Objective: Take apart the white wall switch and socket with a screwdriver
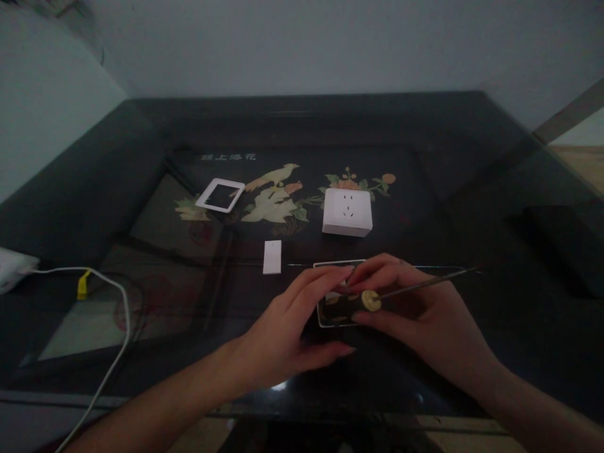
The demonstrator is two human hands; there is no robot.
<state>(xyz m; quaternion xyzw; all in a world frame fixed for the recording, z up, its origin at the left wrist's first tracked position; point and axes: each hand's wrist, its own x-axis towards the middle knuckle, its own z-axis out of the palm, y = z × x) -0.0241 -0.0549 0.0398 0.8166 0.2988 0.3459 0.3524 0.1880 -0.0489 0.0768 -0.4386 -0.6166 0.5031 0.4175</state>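
My right hand (410,296) is closed around the dark handle of a screwdriver (371,301). Its yellow collar faces me, and the thin shaft runs back over the hand to the right. Below the handle lies a white-rimmed square piece (325,325), largely covered by both hands. My left hand (292,314) reaches over its left side with fingers stretched and thumb apart. The left fingertips meet the right ones near the piece's upper part; anything small between them is hidden. Just beyond sits a white wall socket (348,212), with a white switch rocker plate (272,257) to its left.
A white square frame (219,195) rests farther back at left on the glossy dark table (448,170). A white cable (126,314) with a yellow tag (83,285) runs down the left side from a white block (14,269). At right lies a dark object (561,242).
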